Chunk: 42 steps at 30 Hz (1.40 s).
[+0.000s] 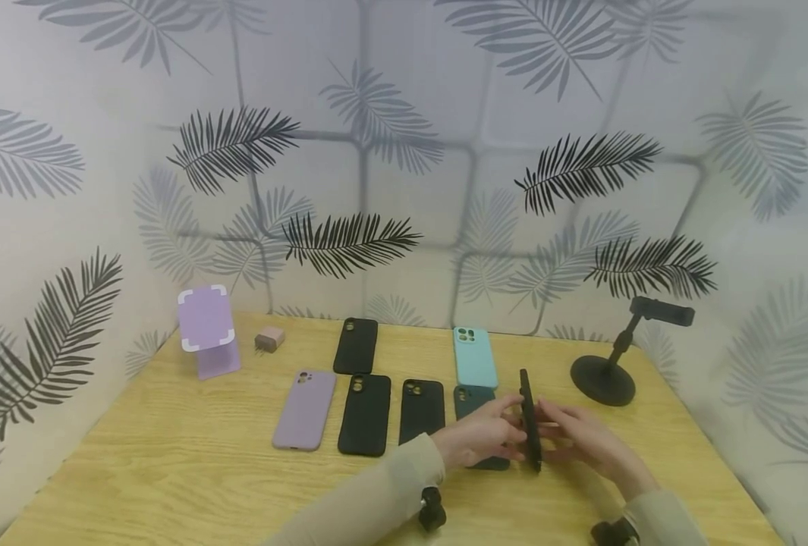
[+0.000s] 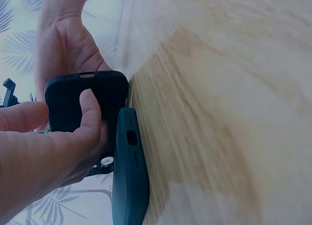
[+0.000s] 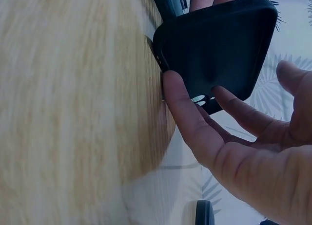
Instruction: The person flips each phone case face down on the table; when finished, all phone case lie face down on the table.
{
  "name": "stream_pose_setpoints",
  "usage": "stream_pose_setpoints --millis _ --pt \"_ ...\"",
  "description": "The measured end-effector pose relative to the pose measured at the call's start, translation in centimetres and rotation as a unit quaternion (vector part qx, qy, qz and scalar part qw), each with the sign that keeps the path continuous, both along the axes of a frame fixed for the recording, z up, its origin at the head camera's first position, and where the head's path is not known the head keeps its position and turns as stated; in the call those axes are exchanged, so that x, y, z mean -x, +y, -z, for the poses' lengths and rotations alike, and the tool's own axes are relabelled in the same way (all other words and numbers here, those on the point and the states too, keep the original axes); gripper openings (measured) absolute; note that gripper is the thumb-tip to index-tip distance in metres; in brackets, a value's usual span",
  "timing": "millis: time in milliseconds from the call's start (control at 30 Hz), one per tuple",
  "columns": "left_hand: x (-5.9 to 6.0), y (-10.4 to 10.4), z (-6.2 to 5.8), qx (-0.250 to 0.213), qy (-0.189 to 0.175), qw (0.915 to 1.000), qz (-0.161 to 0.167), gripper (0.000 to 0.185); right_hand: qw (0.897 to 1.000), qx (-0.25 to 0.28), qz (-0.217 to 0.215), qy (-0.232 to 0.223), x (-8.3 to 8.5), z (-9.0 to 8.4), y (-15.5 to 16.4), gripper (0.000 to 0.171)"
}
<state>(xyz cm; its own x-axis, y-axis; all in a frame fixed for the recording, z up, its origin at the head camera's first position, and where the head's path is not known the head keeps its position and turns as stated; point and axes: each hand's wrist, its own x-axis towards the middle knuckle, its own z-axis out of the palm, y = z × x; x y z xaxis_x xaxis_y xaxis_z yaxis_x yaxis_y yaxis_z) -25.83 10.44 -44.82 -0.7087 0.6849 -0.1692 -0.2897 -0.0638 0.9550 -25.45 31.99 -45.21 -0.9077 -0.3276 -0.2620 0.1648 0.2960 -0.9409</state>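
A black phone case [image 1: 529, 425] stands on its long edge between the hands. My left hand [image 1: 479, 436] holds it from the left, fingertips against its outer face in the left wrist view. On the other side, my right hand [image 1: 591, 444] reaches to the case; in the right wrist view its fingers [image 3: 180, 96] touch the lower edge and the area by the camera cutout, with the thumb apart. The hollow inside faces the right hand. Below the left hand lies a dark green phone case [image 1: 475, 397], partly covered by that hand.
Left of the hands lie more black phone cases [image 1: 365, 417] and a lilac case [image 1: 306, 409]. A turquoise case [image 1: 476, 360] lies behind. A black stand [image 1: 603, 379] is at right. At back left are a lilac stand [image 1: 205, 322] and a small pinkish block [image 1: 271, 338].
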Motion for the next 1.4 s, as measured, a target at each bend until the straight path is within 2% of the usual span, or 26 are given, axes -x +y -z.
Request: stream_pose_setpoints --millis 200,367,633,767,967,1100,1200,1333,1400 --pt "-0.1 0.3 0.1 0.006 -0.006 0.9998 0.020 0.073 1.000 0.010 0.015 0.007 -0.1 0.0 -0.4 0.072" --pt "0.0 0.5 0.3 0.015 -0.010 0.9995 0.028 0.069 0.999 0.016 0.030 0.009 0.1 0.5 -0.2 0.071" --pt "0.1 0.8 0.3 0.030 -0.018 0.9994 0.000 0.058 0.996 0.044 0.073 0.026 0.4 0.8 1.0 0.067" --pt "0.1 0.8 0.4 0.034 -0.015 0.9992 -0.013 0.054 0.994 0.047 0.084 0.046 0.1 0.9 1.7 0.062" --pt "0.1 0.7 0.6 0.041 -0.005 0.9989 -0.023 0.050 0.991 0.055 0.115 0.044 -0.3 1.1 2.5 0.054" --pt "0.2 0.7 0.6 0.040 -0.006 0.9990 -0.021 0.051 0.990 0.021 0.130 0.040 -0.5 1.1 2.6 0.055" --pt "0.1 0.7 0.6 0.039 -0.007 0.9990 -0.022 0.052 0.989 -0.033 0.136 0.050 -0.7 1.1 2.6 0.055" --pt "0.0 0.5 0.4 0.042 -0.006 0.9988 -0.023 0.052 0.986 -0.081 0.127 0.065 -0.9 1.3 2.7 0.051" --pt "-0.1 0.5 0.3 0.044 -0.004 0.9987 -0.024 0.053 0.987 -0.088 0.118 0.061 -0.9 1.4 2.9 0.051"
